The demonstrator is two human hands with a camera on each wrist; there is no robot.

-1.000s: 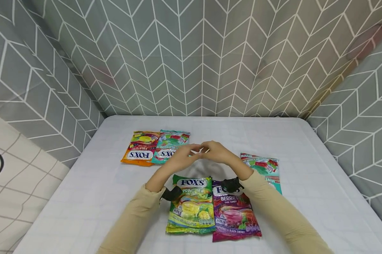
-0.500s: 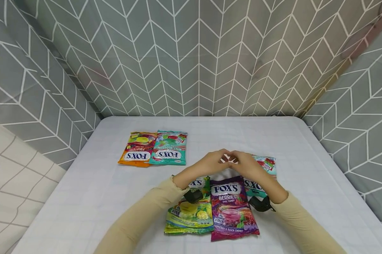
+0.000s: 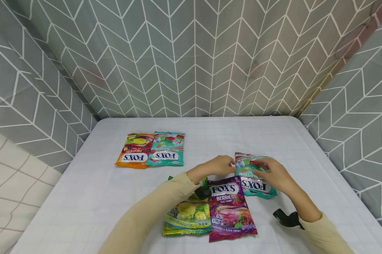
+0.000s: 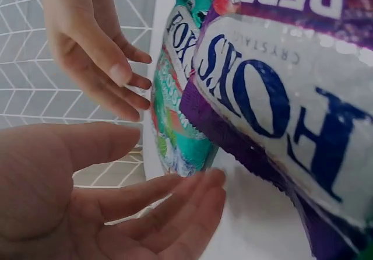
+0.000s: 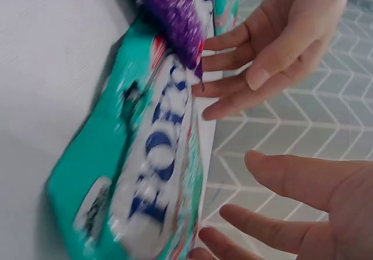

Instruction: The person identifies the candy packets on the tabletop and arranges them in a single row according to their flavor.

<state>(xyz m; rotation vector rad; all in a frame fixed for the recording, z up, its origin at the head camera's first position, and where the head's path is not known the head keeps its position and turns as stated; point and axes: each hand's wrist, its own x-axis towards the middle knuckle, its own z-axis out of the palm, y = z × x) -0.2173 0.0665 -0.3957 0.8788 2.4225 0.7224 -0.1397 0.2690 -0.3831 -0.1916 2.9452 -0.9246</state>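
A teal mint candy bag (image 3: 256, 183) lies on the table at the right, its lettering upside down. My right hand (image 3: 275, 173) hovers over its right part, fingers loosely bent with a gap from the thumb. At the bag's left edge is my left hand (image 3: 221, 165), its relaxed fingers pointing toward it; whether the fingertips touch is unclear. Nearer to me are a purple berries candy bag (image 3: 230, 215) and a green-yellow candy bag (image 3: 187, 218), the latter partly hidden by my left sleeve. In the right wrist view both hands hold nothing.
Farther back on the left, an orange-red fruits candy bag (image 3: 136, 150) and another teal mint candy bag (image 3: 167, 148) lie side by side. The white table (image 3: 83, 197) ends at a grey patterned curtain (image 3: 191, 63), which also hangs at the sides.
Both hands have moved to the right. Their fingertips, together earlier, are now apart, with the right hand gone farther right over the mint candy bag. The bags have not visibly moved.
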